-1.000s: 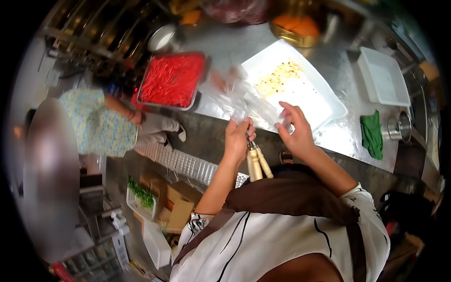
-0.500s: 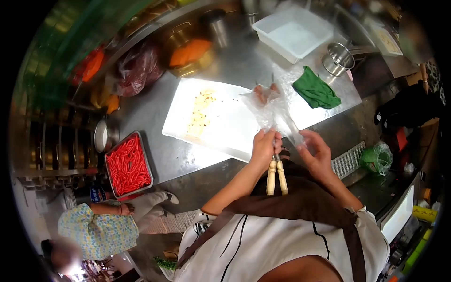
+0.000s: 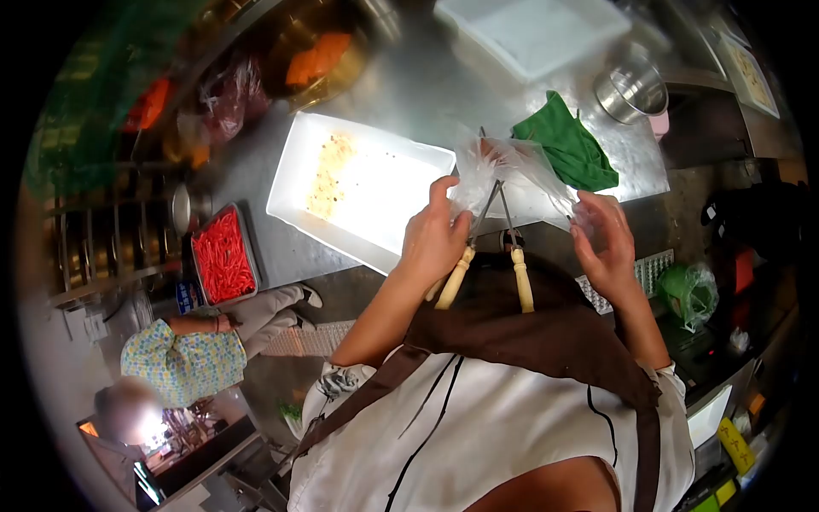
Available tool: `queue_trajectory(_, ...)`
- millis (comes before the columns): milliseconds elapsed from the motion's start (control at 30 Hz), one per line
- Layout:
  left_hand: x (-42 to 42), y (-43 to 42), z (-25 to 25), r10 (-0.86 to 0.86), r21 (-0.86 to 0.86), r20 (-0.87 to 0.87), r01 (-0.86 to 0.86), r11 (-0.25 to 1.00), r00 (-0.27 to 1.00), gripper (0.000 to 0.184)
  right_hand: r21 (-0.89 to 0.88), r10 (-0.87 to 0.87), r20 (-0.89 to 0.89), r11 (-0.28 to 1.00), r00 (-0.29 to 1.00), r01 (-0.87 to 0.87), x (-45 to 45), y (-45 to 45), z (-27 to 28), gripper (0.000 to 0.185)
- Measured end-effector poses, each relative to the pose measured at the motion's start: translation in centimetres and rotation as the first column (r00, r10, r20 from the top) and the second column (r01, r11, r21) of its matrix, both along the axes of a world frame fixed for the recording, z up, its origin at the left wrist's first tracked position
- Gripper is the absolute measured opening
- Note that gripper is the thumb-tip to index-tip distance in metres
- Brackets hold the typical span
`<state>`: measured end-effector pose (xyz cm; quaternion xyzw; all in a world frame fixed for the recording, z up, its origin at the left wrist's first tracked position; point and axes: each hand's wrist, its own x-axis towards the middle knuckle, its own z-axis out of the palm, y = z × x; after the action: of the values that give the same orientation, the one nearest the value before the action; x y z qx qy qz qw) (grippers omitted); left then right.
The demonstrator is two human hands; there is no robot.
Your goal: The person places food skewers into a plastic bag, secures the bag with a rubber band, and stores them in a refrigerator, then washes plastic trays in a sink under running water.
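A clear plastic bag (image 3: 533, 162) is spread between my two hands over the counter's near edge. Thin metal skewers with pale wooden handles (image 3: 522, 282) stick out of it toward my apron, spread into a V; reddish meat-like pieces show at their far end. My left hand (image 3: 433, 237) grips the bag's left side, its thumb and index finger bent around the plastic, with a handle (image 3: 456, 277) just below. Bent around the bag's right edge is my right hand (image 3: 610, 247), apart from the handles. Folds of plastic partly hide the skewers.
A white tray (image 3: 286, 183) with yellowish crumbs lies left of the bag. Beyond are a green cloth (image 3: 567, 141), a steel pot (image 3: 631, 90) and a white bin (image 3: 533, 34). A tray of red chillies (image 3: 224, 256) stands left, near another person (image 3: 183, 363).
My hands have moved apart and the bag is pulled wider between them. The skewer handles, side by side before, now splay out. My view has shifted slightly.
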<state>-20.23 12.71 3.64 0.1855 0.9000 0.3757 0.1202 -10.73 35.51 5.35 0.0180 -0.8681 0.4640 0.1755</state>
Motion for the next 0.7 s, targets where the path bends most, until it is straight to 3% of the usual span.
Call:
queue_trajectory(33,0.0,0.0,0.4,-0.026,0.051,-0.024,0.027,0.998,0.999,0.039,-0.003,0.008,0.006,1.0,1.0,-0.008,-0.2,0.4,0.4,0.04)
queue_trajectory(67,0.2,0.0,1.0,0.005,0.033,0.093,-0.008,0.999,0.996,0.038,0.018,0.028,-0.007,0.999,1.0,-0.027,-0.5,0.5,0.7,0.04)
queue_trajectory(100,0.1,0.0,0.8,0.008,0.028,0.096,-0.011,1.0,0.995,0.038,0.037,0.044,-0.019,0.998,0.999,-0.043,-0.7,0.5,0.9,0.04)
queue_trajectory(167,-0.3,-0.2,0.1,-0.184,0.178,-0.141,0.207,0.962,0.973,0.042,0.056,0.052,-0.036,0.997,0.998,-0.05,-1.2,0.1,1.0,0.041)
queue_trajectory(200,-0.6,-0.3,0.0,-0.185,0.179,-0.143,0.209,0.961,0.972,0.042,0.085,0.063,-0.057,0.995,0.996,-0.058,-1.5,-0.1,1.1,0.042)
queue_trajectory(267,-1.1,-0.4,-0.2,-0.291,0.332,0.017,0.269,0.904,0.957,0.043,0.09,0.104,-0.102,0.991,0.989,-0.095,-2.5,-0.9,1.6,0.043)
queue_trajectory(300,-1.3,-0.4,-0.2,-0.292,0.337,0.014,0.27,0.902,0.956,0.043,0.094,0.147,-0.143,0.986,0.979,-0.135,-3.0,-1.3,2.0,0.044)
queue_trajectory(367,-1.9,-0.1,0.1,-0.274,0.472,0.121,0.188,0.861,0.954,0.043,0.111,0.181,-0.137,0.98,0.974,-0.166,-4.0,-1.8,2.7,0.045)
queue_trajectory(400,-2.2,0.0,-0.2,-0.274,0.473,0.115,0.189,0.86,0.955,0.043,0.053,0.201,-0.103,0.979,0.974,-0.196,-4.4,-2.1,2.9,0.044)
queue_trajectory(467,-2.9,0.0,-1.2,-0.256,0.635,0.238,0.049,0.771,0.937,0.038,-0.004,0.222,-0.08,0.975,0.972,-0.223,-5.4,-2.4,2.7,0.043)
queue_trajectory(600,-3.7,-0.4,-1.1,-0.213,0.505,0.222,0.075,0.86,0.951,0.026,0.189,0.223,-0.166,0.963,0.961,-0.191,-6.7,-2.5,2.4,0.034)
queue_trajectory(667,-3.8,-0.7,-0.5,-0.134,0.152,-0.17,0.16,0.975,0.976,0.012,0.236,0.22,-0.184,0.956,0.958,-0.175,-7.0,-2.7,2.7,0.03)
queue_trajectory(700,-3.9,-0.7,-0.3,-0.137,0.154,-0.174,0.164,0.974,0.975,0.012,0.244,0.188,-0.214,0.96,0.959,-0.134,-7.0,-2.8,2.6,0.028)
